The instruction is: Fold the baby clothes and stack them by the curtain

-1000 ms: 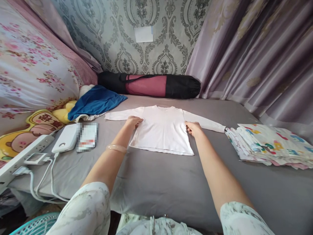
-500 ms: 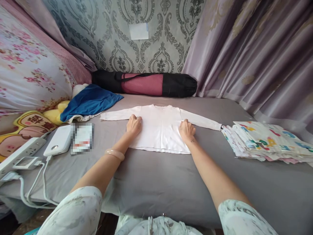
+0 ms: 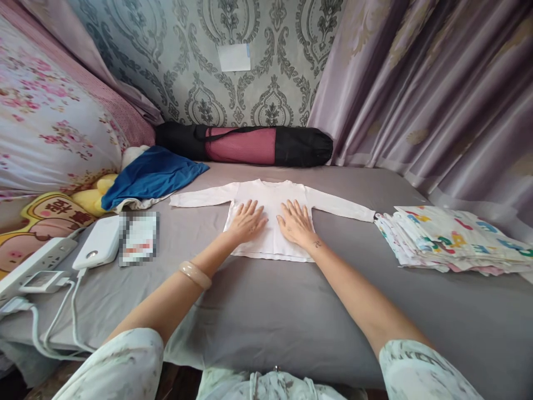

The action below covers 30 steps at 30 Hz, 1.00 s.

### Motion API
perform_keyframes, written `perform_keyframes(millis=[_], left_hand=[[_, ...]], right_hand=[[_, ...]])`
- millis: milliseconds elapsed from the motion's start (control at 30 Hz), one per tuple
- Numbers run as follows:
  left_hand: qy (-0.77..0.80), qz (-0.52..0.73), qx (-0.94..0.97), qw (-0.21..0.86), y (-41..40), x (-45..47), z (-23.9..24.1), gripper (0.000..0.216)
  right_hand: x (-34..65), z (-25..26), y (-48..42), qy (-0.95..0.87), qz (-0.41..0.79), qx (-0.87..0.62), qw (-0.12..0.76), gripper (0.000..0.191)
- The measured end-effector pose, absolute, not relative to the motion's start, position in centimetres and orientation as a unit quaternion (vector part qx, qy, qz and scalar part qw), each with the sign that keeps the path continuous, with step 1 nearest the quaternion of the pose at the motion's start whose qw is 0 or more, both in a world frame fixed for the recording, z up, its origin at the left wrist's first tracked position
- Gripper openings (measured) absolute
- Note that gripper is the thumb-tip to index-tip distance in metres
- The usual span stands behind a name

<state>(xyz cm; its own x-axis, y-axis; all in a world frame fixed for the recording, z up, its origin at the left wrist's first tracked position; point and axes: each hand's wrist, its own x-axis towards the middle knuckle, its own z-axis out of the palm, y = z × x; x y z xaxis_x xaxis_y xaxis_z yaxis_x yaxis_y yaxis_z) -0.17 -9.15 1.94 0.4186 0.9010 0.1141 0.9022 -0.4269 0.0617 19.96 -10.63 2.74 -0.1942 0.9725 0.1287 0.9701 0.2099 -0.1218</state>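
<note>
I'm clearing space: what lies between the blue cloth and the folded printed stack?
The head view shows the pale shirt, left hand and right hand flat on it.

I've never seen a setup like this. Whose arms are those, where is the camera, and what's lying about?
There is no machine arm here: a person is working with bare hands, seen by a camera worn on the head, looking forward and down. The left hand and right hand rest palm-down on a pale long-sleeved shirt; neither grips anything. The shirt lies spread out on a grey sheet. To its right is a patterned cloth stack. To its left are a blue cloth, a white device, a power strip and a blurred-out item I can't identify. A black-and-pink bag lies behind.
</note>
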Motion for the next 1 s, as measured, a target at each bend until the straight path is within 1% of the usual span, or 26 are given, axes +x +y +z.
perform_keyframes(millis=[100, 200, 400, 500, 633, 833, 1000], left_hand=[[-0.540, -0.042, -0.839, -0.042, -9.8, 0.7, 1.3, 0.064], [-0.554, -0.037, -0.829, -0.066, -9.8, 0.3, 0.8, 0.066], [-0.549, -0.036, -0.833, -0.057, -10.1, -0.1, 1.0, 0.065], [-0.520, -0.035, -0.852, -0.049, -11.6, 0.0, 1.4, 0.065], [-0.478, -0.021, -0.875, -0.071, -13.7, 0.1, 1.8, 0.069], [-0.482, -0.007, -0.872, -0.085, -14.3, 0.1, 2.3, 0.069], [-0.523, -0.010, -0.849, -0.067, -15.6, -1.1, 2.6, 0.072]], right_hand=[[19.7, 1.8, -10.7, -0.762, 0.056, -0.642, 0.061, 0.059], [20.1, 1.5, -10.6, -0.748, 0.075, -0.657, 0.053, 0.061], [20.2, 1.9, -11.0, -0.749, 0.068, -0.656, 0.062, 0.061], [19.9, 2.1, -12.6, -0.780, 0.063, -0.620, 0.065, 0.060], [19.4, 2.0, -14.5, -0.811, 0.093, -0.576, 0.047, 0.060], [19.2, 2.4, -14.9, -0.807, 0.091, -0.583, 0.030, 0.060], [19.2, 3.1, -16.8, -0.837, 0.104, -0.536, 0.040, 0.059]])
